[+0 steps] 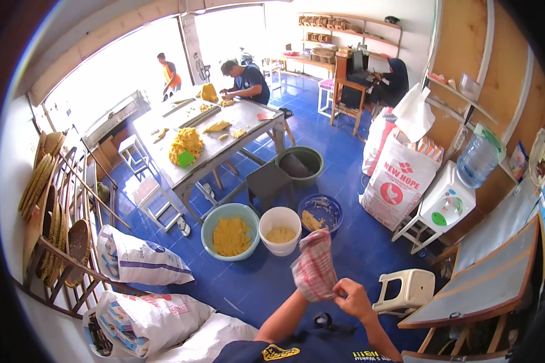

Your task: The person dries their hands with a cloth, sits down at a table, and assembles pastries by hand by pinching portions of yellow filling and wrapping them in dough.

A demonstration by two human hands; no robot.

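Observation:
A red-and-white checked cloth hangs in front of me, draped over my left hand, whose fingers are hidden under it. Only my left forearm shows, rising from the lower edge. My right hand is closed, pinching the cloth's lower right edge. Just beyond the cloth is a blue basin with some pale yellow dough inside. Beside it stands a white bucket with yellowish contents. Left of the bucket sits a pale green tub holding a yellow mass.
A metal table bears yellow dough and a green scraper; a person works there. White sacks lie at left. A cream stool, a big sack and a water dispenser stand at right.

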